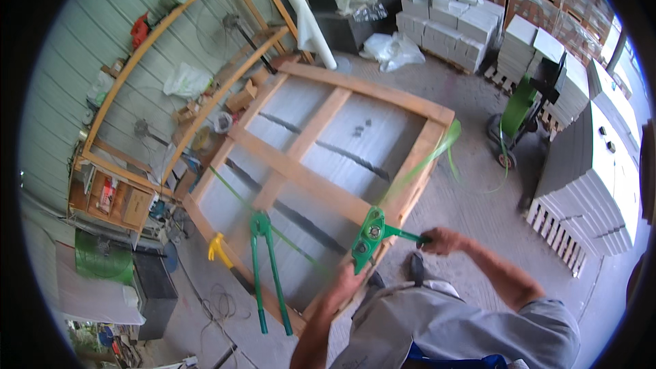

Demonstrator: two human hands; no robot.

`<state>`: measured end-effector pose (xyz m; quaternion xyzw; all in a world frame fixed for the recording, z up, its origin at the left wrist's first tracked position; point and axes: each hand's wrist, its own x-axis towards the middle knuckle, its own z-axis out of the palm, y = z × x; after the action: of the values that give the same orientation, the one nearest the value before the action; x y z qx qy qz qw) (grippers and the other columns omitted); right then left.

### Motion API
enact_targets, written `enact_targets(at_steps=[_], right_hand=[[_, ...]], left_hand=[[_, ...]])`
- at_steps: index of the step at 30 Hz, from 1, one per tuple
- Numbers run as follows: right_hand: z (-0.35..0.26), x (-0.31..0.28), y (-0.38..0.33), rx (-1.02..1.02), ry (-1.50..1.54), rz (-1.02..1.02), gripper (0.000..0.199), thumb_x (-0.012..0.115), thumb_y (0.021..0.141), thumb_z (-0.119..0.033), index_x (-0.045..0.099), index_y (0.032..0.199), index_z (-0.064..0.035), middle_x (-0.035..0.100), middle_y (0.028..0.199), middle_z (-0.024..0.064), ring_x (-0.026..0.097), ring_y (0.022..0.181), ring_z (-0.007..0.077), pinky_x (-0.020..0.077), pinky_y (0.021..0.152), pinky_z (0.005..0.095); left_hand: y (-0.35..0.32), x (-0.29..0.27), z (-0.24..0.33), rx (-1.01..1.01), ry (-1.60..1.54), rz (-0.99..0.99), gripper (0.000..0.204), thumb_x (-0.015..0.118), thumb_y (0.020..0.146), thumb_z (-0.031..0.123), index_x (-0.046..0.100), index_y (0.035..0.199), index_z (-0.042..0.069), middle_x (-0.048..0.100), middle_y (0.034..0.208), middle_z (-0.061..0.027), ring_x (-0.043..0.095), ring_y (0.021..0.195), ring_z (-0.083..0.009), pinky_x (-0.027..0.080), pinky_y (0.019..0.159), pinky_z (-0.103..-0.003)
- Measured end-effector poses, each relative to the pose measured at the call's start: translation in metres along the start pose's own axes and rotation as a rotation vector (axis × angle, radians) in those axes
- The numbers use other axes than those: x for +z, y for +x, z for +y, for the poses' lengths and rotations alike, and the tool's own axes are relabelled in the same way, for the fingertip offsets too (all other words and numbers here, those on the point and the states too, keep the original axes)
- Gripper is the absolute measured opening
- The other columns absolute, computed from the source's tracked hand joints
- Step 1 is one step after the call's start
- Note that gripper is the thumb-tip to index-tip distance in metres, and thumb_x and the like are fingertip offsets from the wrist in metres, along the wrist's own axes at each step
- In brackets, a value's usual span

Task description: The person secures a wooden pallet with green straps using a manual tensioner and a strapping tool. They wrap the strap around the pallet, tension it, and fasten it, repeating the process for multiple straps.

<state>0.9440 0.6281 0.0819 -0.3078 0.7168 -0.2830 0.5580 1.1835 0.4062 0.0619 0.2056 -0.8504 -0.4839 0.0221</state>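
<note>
A wooden crate frame [287, 164] packed with grey slabs lies flat in front of me. A green strapping tensioner [369, 236] sits on its near right corner. My left hand [345, 279] grips the tool's body from below, and my right hand [437, 239] is closed on its green lever handle. A green plastic strap [427, 157] runs from the tool up over the crate's right edge and loops loose in the air. Another strap [236, 195] crosses the crate diagonally. A green long-handled sealer tool [263, 266] rests on the crate's near left edge.
A green strap dispenser cart [516, 119] stands to the right of the crate. Stacks of grey and white slabs on pallets [588, 178] fill the right and back. Wooden shelving [116, 191] lines the left wall. A yellow-handled tool [219, 249] lies by the crate's left corner.
</note>
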Motion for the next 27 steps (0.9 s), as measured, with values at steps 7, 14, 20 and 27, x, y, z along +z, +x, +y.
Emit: enact_targets(at_steps=[7,14,20,27], right_hand=[[-0.04,-0.005,0.004,-0.607,-0.375,0.566,0.017,0.069,0.08,-0.014,0.063,0.091,-0.0032,0.065,0.085,0.0121,0.063,0.078,0.0291,0.0514,0.07,0.0389],[-0.108,-0.01,0.03,-0.837,-0.309,0.942,0.009,0.065,0.076,-0.005,0.063,0.085,-0.0044,0.062,0.082,0.0115,0.062,0.079,0.0325,0.0525,0.069,0.0402],[-0.098,0.04,0.025,-0.04,-0.076,0.274,0.041,0.052,0.09,-0.041,0.064,0.083,-0.0035,0.062,0.068,0.0117,0.062,0.058,0.025,0.0516,0.059,0.037],[-0.054,0.078,0.048,0.267,0.837,0.055,0.042,0.05,0.094,-0.04,0.061,0.081,-0.002,0.06,0.066,0.0065,0.058,0.052,0.0162,0.0478,0.046,0.029]], left_hand=[[-0.016,0.0,0.016,-0.195,0.101,-0.071,0.029,0.061,0.083,0.021,0.06,0.104,-0.001,0.062,0.086,-0.0283,0.062,0.085,-0.0443,0.05,0.07,-0.047],[-0.022,0.003,0.009,-0.219,0.2,-0.155,0.029,0.059,0.086,0.023,0.055,0.099,-0.002,0.061,0.085,-0.0287,0.061,0.084,-0.0448,0.048,0.069,-0.05],[-0.017,0.028,-0.005,-0.307,0.17,-0.127,0.032,0.058,0.085,0.026,0.055,0.099,-0.003,0.062,0.088,-0.0288,0.06,0.088,-0.0463,0.047,0.074,-0.051],[-0.004,0.043,0.012,-0.405,0.291,-0.119,0.03,0.058,0.086,0.025,0.056,0.099,-0.001,0.063,0.088,-0.0281,0.061,0.086,-0.0456,0.048,0.074,-0.052]])
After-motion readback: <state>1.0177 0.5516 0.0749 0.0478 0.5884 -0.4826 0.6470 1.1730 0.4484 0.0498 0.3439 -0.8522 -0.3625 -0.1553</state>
